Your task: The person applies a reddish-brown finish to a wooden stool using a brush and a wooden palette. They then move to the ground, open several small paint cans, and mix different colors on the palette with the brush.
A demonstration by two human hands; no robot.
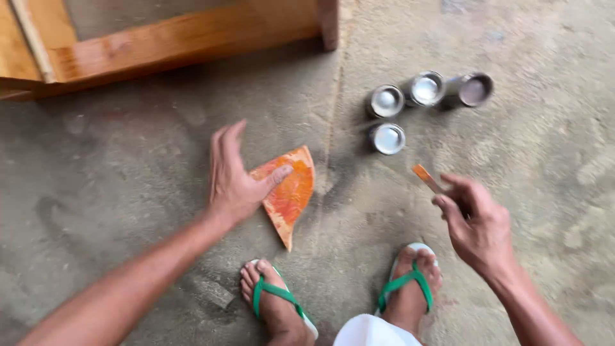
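Down on the concrete floor (128, 160), the left hand (234, 176) is spread open with the fingers splayed, its thumb tip resting on the near-left edge of an orange-stained triangular piece (291, 192) that lies flat on the ground. That hand holds nothing; only the thumb touches the piece, and the other fingers point away toward the far side. The piece sits near the middle of the scene, its sharp point aimed toward the near side, just beyond the left foot.

The right hand (477, 224) is curled closed around a thin stick (428, 179) whose orange-coated tip juts out to the far left of the fingers. The stick is in the air, well apart from the orange piece and nearer to the cans.

4 small metal cans (387, 138) stand farther off, right of centre. 3 sit in a slightly curving row, close beside one another, and the 4th stands just in front of the leftmost one. 3 show pale, shiny tops; the rightmost can (475, 90) looks darker inside. Whether they are sealed or open is hard to tell through the blur.

At the near edge, 2 feet in green-strapped flip-flops (278, 295) are planted on the floor, 1 below each hand. A wooden frame (186, 38) of warm orange-brown boards stretches across the far left corner, its corner post reaching the floor near the top centre.
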